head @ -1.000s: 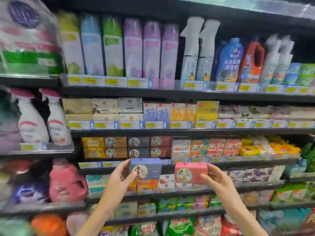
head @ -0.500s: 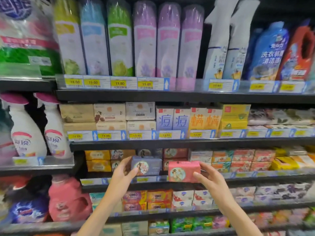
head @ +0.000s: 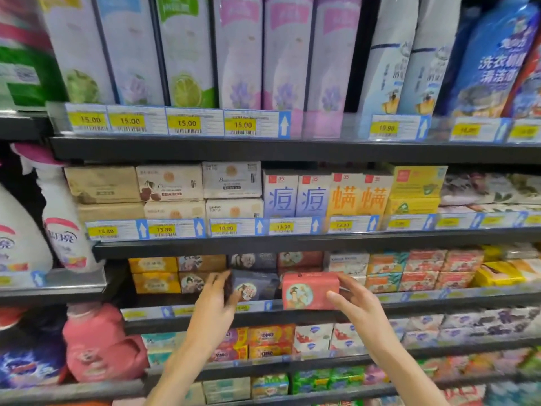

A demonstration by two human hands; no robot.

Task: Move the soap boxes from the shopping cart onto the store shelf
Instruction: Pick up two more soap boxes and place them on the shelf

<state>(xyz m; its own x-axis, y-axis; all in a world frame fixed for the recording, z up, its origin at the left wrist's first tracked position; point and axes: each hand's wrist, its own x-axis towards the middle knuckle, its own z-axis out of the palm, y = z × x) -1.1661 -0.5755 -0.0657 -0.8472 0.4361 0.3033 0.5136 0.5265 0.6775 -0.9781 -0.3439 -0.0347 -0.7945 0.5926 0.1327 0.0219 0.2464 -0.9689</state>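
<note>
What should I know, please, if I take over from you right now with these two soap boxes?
Left hand: holds the dark box, already in at the shelf edge, below a matching one.
Right hand: holds the red box, in front of the shelf's price strip, not yet set down.
Done: both boxes brought up to the right row.
Left: push the dark box home, seat the red box beside it under the matching red one, let go. The cart is out of view.

Dark store shelves (head: 292, 149), yellow price tags (head: 187, 123), packed products
</note>
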